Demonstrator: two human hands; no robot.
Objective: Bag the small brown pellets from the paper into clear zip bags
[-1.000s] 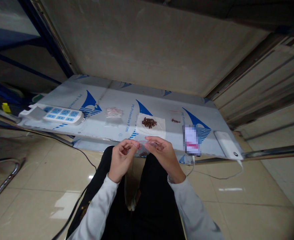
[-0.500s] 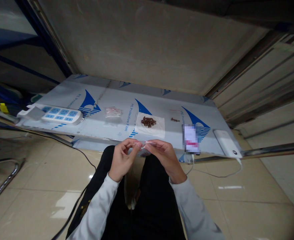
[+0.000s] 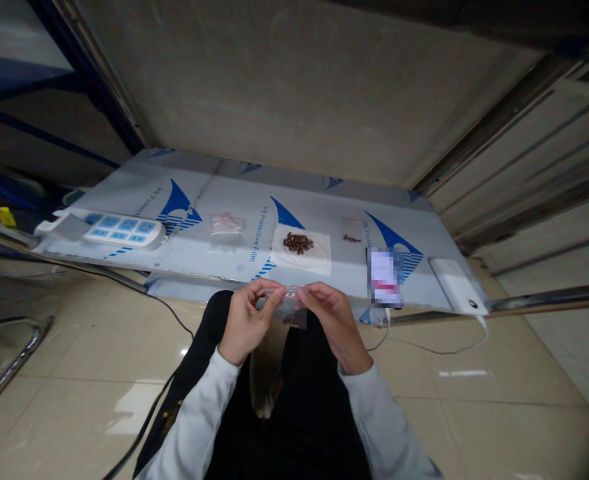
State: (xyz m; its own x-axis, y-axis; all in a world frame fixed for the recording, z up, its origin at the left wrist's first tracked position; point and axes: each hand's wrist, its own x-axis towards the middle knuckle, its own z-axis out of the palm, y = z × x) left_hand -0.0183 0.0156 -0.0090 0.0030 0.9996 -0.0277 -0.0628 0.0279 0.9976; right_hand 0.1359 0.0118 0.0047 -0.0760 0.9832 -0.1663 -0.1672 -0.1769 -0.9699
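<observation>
- White paper square (image 3: 319, 264), thin and flat: landmark for all entries; carries a heap of small dark-brown screw-like pieces (image 3: 298, 243).
- Small clear plastic bag (image 3: 300, 315): on the person's side of the square, hanging over the lap; a few dark pieces show in its bottom. Its top edge runs left to right, roughly along the square's near edge.
- Left hand (image 3: 248, 319): nearer side of the square; thumb and finger pinched narrow on the bag's top edge, left portion.
- Right hand (image 3: 333, 321): same side, slightly nearer the square; thumb and finger pinched narrow on the top edge, right portion.
- Grey sheet-metal bench (image 3: 199, 259), film-covered: front edge passes between square and bag; bare surface flanks the square.
- Pinkish-clear stack of plastic bags (image 3: 227, 224): left of the square.
- Loose dark-brown pieces (image 3: 353, 238): right of the square.
- Pixelated phone-like slab (image 3: 385, 277): further right, nearer the front edge.
</observation>
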